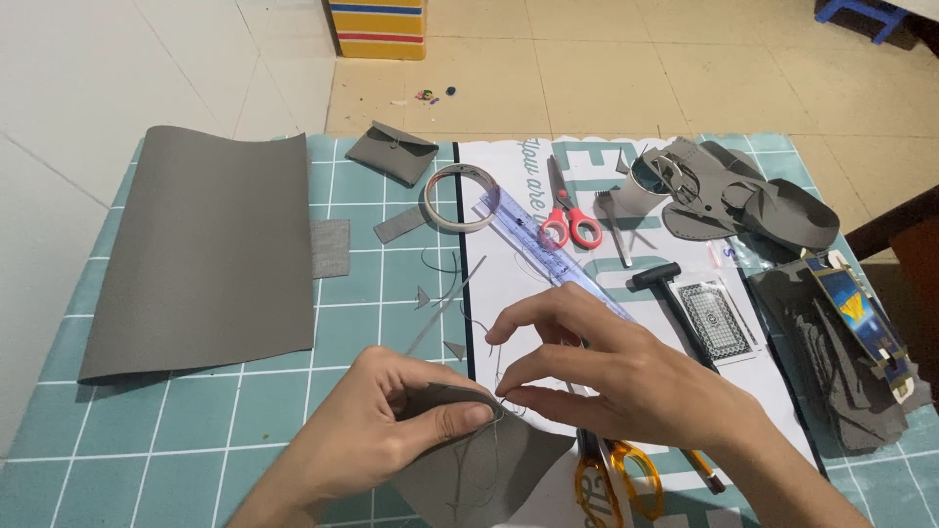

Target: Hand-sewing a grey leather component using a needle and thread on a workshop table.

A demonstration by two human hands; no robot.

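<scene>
We see a white printed sheet (509,284) with large teal lettering lying flat across the middle of the desk, under the tools. On its right part rests a small rectangular card pack (717,321), white-edged with a dark patterned face. Further right, a narrow box (861,323) in blue and yellow lies tilted on grey scraps. On the floor beyond stands a box (379,27) striped yellow, blue and red.

A large grey leather sheet (210,249) lies at left on the teal cutting mat (127,430). Top centre: a small grey pouch (391,152), tape roll (462,198), clear ruler (548,249), red-handled scissors (567,210). A black mallet (670,293) lies right of centre.
</scene>
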